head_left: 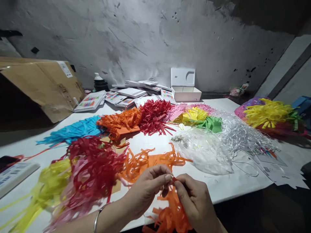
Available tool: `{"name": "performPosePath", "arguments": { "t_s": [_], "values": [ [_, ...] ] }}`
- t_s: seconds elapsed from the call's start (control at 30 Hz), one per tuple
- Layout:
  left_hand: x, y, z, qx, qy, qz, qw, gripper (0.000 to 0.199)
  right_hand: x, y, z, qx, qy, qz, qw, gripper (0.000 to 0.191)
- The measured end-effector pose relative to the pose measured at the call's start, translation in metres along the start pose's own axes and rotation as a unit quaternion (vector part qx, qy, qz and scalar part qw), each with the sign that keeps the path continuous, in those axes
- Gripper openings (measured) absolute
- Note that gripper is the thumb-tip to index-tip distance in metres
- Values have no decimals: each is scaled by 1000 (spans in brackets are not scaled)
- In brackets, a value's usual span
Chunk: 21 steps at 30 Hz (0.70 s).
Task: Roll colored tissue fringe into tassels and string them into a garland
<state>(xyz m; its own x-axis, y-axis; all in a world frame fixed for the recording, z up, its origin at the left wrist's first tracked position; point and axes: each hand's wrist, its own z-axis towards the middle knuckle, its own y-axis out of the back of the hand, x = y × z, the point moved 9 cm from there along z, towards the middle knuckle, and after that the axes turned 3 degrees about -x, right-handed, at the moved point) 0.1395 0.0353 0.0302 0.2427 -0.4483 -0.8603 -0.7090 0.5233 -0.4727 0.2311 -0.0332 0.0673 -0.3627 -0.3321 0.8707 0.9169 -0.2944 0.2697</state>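
My left hand (149, 186), with a metal bangle (97, 218) at the wrist, and my right hand (195, 200) meet at the fingertips near the table's front edge. Both are closed in a pinch on the narrow top of an orange tissue-paper tassel (172, 215), whose cut strips hang below. What exactly lies between the fingertips is small and partly hidden. Just beyond my hands spreads another orange fringed paper (153, 160). To the left lie a red tassel bundle (92, 165), pink strips (75, 200) and yellow strips (52, 178), piled together.
Blue (73, 131), orange (121, 121) and dark red (155, 115) fringe bundles cross the white table. Beyond are white boxes (133, 93) and an open white box (187, 94). A clear plastic bag (204, 150) and silver strands (243, 132) lie right; a cardboard carton (48, 87) stands left.
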Motion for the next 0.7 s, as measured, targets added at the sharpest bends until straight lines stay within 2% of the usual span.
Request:
{"name": "performPosePath", "arguments": {
  "t_s": [0.2,0.37,0.57,0.7],
  "values": [
    [-5,15,-23,-1,-60,68,996,29,19,-15,-2,73,-22,-59,995,26],
    [-5,19,-36,1,-76,104,992,35,22,-25,-4,131,-69,-30,989,25],
    [-4,23,-46,-9,-75,126,989,37,22,-31,-10,107,-46,-74,990,25],
    [-7,21,-52,-1,-113,174,978,36,23,-36,-14,109,-30,-76,991,25]
  ]
}}
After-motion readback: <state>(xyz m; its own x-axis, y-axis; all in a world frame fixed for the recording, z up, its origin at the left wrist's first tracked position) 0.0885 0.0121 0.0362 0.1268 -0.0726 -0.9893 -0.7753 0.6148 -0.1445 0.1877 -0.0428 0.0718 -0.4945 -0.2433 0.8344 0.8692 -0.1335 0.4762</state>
